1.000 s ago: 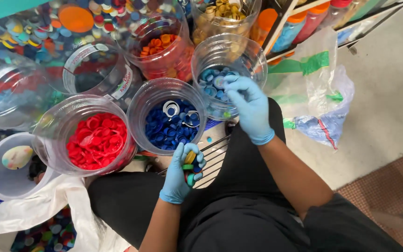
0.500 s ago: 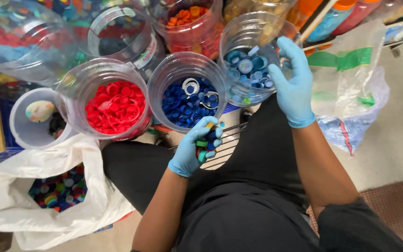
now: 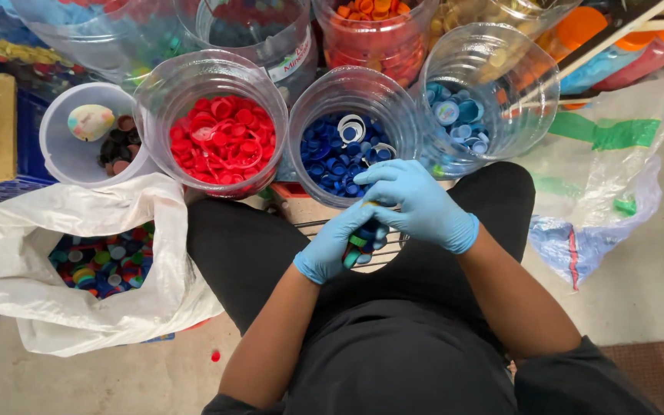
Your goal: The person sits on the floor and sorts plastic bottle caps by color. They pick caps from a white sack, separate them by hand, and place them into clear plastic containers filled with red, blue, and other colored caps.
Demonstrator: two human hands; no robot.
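Both my hands wear blue gloves and meet over my lap. My left hand cups a handful of mixed bottle caps, green and blue among them. My right hand rests on top of that handful, fingers curled onto the caps. Just beyond the hands stands a clear jar of dark blue caps. A clear jar of red caps is to its left and a clear jar of light blue caps to its right.
A white plastic bag of mixed coloured caps lies at my left. A small white tub with dark caps stands behind it. A jar of orange caps sits further back. A clear plastic bag lies at my right on the floor.
My right hand has come back from the light blue jar down onto the handful of caps in my left hand. The view has tilted down toward my lap.
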